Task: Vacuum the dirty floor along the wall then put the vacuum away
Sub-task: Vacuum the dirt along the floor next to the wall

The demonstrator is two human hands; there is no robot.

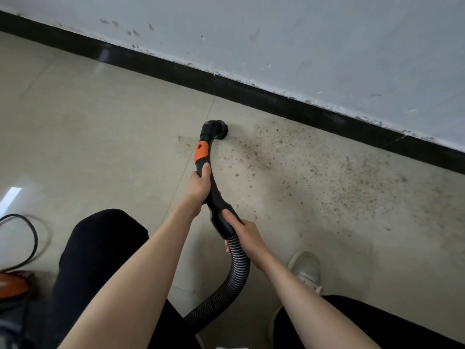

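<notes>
**Clean the dirty strip by the wall, slow and steady**

Pale floor tiles (100, 117) fill most of the view, and a grey-white wall (327, 41) with a black baseboard (251, 93) runs across the top, slanting down to the right. Along that baseboard lies a wide patch of brown crumbs and dirt (339, 182). It starts near the brush and spreads far off to the right. The tiles to the left of the brush look mostly clean, with only a few specks.

At the left edge sits the vacuum body (12, 285), orange and dark, with a black cord (34, 238) looped beside it. A ribbed hose (236, 268) curves up from between the person's knees to the black wand (214, 192), which has an orange band. The round brush head (216, 129) at its tip rests on the floor, near the baseboard, at the left end of the dirt.

The left hand (200, 185) is wrapped around the wand just below the orange band. The right hand (245, 235) is wrapped around the cuff where the hose joins the wand.

Most of the dirt is not picked up yet. I think the best way is to keep the brush flat on the tile and slide it slowly to the right, close along the baseboard, then come back for the crumbs farther out. Going too fast might scatter the bits. Let the right hand feed the hose so it does not tug.
</notes>
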